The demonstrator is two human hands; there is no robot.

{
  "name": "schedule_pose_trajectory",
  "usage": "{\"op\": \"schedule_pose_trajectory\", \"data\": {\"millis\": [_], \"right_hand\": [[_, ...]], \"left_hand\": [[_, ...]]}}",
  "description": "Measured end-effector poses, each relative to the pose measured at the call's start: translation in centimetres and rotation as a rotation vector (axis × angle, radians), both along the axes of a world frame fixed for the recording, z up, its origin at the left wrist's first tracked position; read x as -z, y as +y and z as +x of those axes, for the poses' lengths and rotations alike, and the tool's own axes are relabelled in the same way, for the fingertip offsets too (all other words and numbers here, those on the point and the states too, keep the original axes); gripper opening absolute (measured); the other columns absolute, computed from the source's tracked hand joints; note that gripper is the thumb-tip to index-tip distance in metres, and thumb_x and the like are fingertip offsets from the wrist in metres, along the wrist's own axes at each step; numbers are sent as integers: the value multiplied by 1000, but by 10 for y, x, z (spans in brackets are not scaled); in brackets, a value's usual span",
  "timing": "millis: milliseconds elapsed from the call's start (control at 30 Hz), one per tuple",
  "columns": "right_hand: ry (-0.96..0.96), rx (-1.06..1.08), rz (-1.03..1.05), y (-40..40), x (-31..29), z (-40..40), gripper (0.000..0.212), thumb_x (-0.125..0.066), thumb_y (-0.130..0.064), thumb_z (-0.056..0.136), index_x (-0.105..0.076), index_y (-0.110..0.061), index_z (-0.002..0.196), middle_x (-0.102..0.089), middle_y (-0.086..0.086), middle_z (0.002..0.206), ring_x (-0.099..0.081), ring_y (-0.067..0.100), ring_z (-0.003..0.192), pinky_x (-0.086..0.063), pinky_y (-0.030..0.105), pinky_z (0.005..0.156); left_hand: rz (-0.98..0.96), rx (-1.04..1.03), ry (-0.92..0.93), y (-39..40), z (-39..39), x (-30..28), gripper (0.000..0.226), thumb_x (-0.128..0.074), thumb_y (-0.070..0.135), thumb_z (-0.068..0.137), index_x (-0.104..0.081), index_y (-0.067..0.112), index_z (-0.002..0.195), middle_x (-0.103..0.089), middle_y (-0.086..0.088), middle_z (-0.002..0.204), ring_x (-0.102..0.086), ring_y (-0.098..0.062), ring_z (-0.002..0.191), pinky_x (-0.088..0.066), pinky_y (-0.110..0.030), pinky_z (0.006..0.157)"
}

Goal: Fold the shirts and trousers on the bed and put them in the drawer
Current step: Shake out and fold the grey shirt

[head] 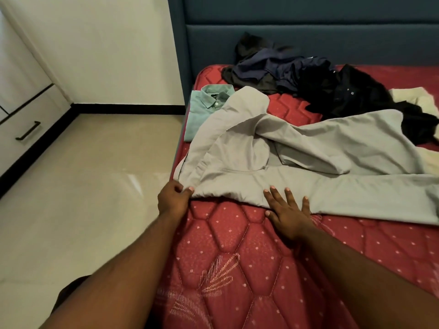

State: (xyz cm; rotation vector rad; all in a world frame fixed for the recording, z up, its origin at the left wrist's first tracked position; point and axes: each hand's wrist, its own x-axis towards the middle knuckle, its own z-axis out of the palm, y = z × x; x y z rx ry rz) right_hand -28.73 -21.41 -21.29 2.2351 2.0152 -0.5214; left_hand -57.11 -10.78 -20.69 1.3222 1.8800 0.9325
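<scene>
Grey trousers (308,160) lie spread and rumpled across the red quilted mattress (237,257). My left hand (173,198) pinches the waistband corner at the bed's left edge. My right hand (288,210) lies flat with spread fingers, its fingertips pressing the near edge of the trousers. A folded light green shirt (204,108) rests behind them near the bed's left edge. A heap of dark navy and black clothes (308,77) sits by the headboard, and a cream garment (418,98) shows at the right.
A blue padded headboard (308,36) backs the bed. A white drawer unit with a black handle (27,131) stands at the left wall. Beige tiled floor (95,174) lies between it and the bed.
</scene>
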Motion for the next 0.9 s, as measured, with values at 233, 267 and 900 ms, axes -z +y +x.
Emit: {"op": "schedule_pose_trajectory", "data": {"millis": [233,267,900], "right_hand": [[38,-21,13,-19,-12,38,63,-36,-53,99,-4,-42,152,7,-11,162,8,15,149,4,45,118],[24,12,12,-27,-10,46,64,-35,-56,98,-3,-43,152,8,-12,161,9,14,149,5,46,118],[-158,225,-59,-113,-27,307,105,-17,-85,63,-9,-32,154,-3,1,162,-4,28,149,-4,41,119]], "left_hand": [[140,-187,186,-5,17,-17,37,-71,20,83,-56,12,116,-47,-17,131,-54,-41,109,-43,-44,86],[262,-113,343,-15,31,-14,42,-69,22,82,-55,15,121,-46,-15,136,-52,-40,113,-44,-48,89],[-141,903,1065,-69,223,-13,69,-33,54,91,-12,30,153,3,3,163,8,-33,149,5,-77,102]]}}
